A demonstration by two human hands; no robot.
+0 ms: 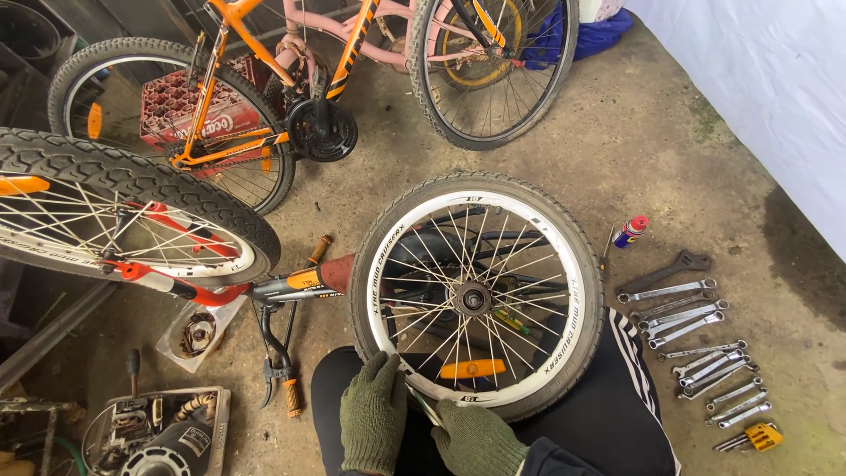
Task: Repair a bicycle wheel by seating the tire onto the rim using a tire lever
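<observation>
A small bicycle wheel [476, 295] with a white rim and black tyre rests against my knees, still mounted in an upturned bike. My left hand [374, 419], in a green knitted glove, presses on the tyre's near edge. My right hand [476, 436], gloved the same, grips a thin metal tool [425, 405] wedged between tyre and rim at the bottom left of the wheel. An orange reflector [473, 368] sits among the lower spokes.
Several wrenches [696, 344] lie in a row on the concrete to the right, with a spray can [629, 232] above them and a yellow key set [758, 436] below. An orange bike [264, 97] and a pink bike stand behind. A tool tray [167, 427] sits at lower left.
</observation>
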